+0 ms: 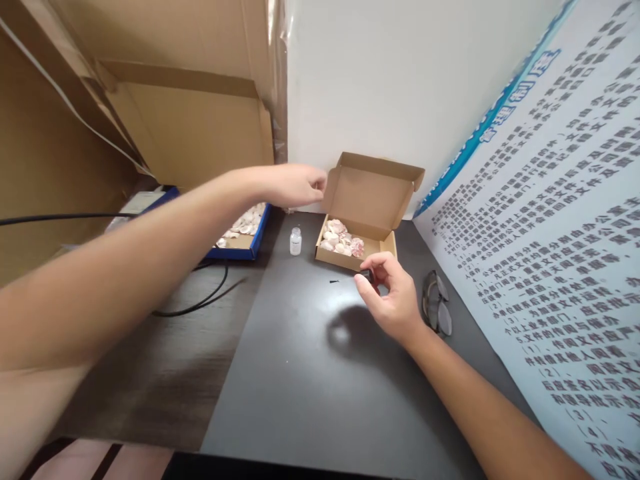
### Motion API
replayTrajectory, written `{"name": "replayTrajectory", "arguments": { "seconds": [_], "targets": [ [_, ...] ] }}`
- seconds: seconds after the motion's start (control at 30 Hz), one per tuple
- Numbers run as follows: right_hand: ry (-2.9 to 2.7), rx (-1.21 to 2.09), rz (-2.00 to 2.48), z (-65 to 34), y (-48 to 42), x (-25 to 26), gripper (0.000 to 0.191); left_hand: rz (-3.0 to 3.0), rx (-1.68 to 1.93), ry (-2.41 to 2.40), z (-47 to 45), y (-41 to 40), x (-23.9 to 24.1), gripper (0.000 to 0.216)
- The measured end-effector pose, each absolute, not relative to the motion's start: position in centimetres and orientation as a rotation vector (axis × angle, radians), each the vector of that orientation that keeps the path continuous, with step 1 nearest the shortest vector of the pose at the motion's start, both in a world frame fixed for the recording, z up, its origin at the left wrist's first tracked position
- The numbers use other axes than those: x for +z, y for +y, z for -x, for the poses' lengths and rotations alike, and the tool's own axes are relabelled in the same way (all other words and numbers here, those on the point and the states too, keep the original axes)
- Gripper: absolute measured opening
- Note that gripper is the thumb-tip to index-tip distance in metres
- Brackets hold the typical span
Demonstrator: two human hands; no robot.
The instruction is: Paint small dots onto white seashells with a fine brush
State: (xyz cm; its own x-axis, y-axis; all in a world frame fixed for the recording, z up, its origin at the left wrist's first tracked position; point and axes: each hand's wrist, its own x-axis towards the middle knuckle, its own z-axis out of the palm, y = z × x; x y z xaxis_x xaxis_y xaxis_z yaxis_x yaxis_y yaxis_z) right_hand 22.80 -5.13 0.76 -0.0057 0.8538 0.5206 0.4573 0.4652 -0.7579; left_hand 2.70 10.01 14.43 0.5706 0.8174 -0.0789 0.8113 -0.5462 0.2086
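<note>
My right hand (pixel 393 293) pinches a small dark round piece (pixel 369 275) between thumb and fingers, above the grey table in front of a small cardboard box. Seashells (pixel 340 238) lie inside that open box (pixel 333 259), mostly on its left side. My left hand (pixel 295 185) reaches across to the box's raised lid (pixel 373 190), its fingers curled in; whether they hold anything is hidden. Below it stands a small clear bottle (pixel 295 243) with a white label. A tiny black sliver (pixel 334 281) lies on the table near my right hand.
At the left, a blue-edged tray (pixel 257 240) holds pale shell pieces, partly behind my left forearm. Black cables (pixel 210 301) loop over the dark wooden surface. Folded glasses (pixel 437 303) lie at the right, beside a printed board (pixel 550 253). A white wall (pixel 400 80) rises behind.
</note>
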Motion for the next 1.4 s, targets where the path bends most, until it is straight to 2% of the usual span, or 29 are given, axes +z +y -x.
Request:
{"name": "replayTrajectory", "arguments": {
  "seconds": [0.13, 0.33, 0.53, 0.67, 0.83, 1.17, 1.4],
  "targets": [
    [-1.605, 0.517, 1.17, -22.7, -4.9, 0.4, 0.012, -2.509, 0.094, 1.5, 3.8, 11.1, 15.2, 0.031],
    [-1.468, 0.686, 1.146, -22.2, -4.5, -0.1, 0.017, -2.363, -0.318, 1.599, 8.8, 12.4, 11.1, 0.024],
    [-1.412, 0.677, 1.142, -22.2, -4.2, -0.6, 0.023, -2.403, -0.343, 1.591, 9.5, 12.2, 7.8, 0.017],
    [-1.371, 0.632, 1.151, -22.7, -4.1, -0.4, 0.024, -2.396, -0.288, 1.578, 10.2, 12.1, 7.1, 0.021],
    [-1.343, 0.623, 1.165, -23.2, -3.9, -0.3, 0.024, -2.424, -0.194, 1.63, 10.7, 11.7, 6.7, 0.017],
    [-1.362, 0.639, 1.192, -23.6, -3.6, -0.7, 0.025, -2.482, -0.242, 1.66, 10.3, 12.1, 6.2, 0.012],
    [-1.383, 0.647, 1.206, -23.6, -3.9, -0.6, 0.023, -2.407, -0.178, 1.672, 9.9, 11.7, 7.5, 0.01]
  ]
}}
